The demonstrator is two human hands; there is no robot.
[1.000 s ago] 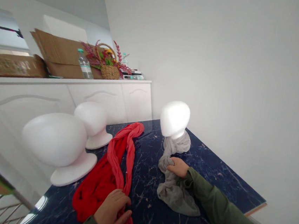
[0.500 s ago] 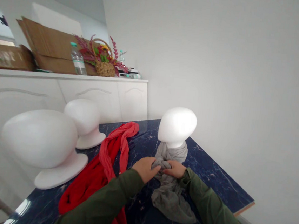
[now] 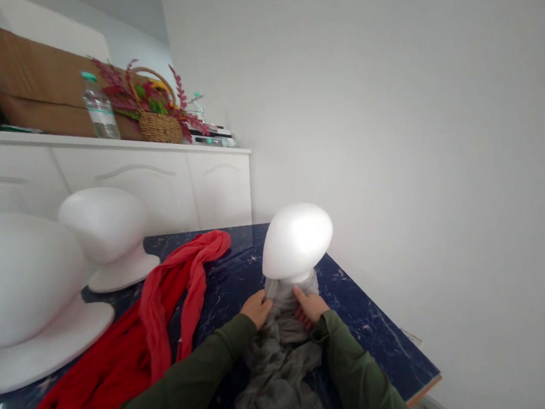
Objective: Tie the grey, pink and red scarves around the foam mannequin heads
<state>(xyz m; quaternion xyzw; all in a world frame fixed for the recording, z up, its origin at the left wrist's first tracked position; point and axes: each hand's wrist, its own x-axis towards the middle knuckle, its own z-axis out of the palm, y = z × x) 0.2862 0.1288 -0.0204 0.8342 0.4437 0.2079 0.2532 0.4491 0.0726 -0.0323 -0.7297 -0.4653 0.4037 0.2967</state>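
A grey scarf (image 3: 281, 353) is wrapped around the neck of a white mannequin head (image 3: 298, 240), and its crumpled length spreads down the front onto the table. My left hand (image 3: 257, 308) is closed on the scarf's left edge just under the head. On the other side, my right hand (image 3: 313, 307) grips the scarf at the neck, thumb on top and fingers curled behind folds. Some of its fingertips are hidden by cloth. Left of my arms lies a red scarf (image 3: 166, 307), in bunched, elongated folds.
Two more white mannequin heads, a near one (image 3: 14, 282) and a farther one (image 3: 104, 224), stand at the left of the dark blue marbled table (image 3: 363, 310). Behind, a white cabinet (image 3: 159, 184) bears a flower basket (image 3: 160, 127), a bottle (image 3: 101, 111) and cardboard (image 3: 39, 76).
My view has turned right and closer. Both hands have left the knot at the scarf's front and moved up to its sides by the neck; the knot no longer shows clearly.
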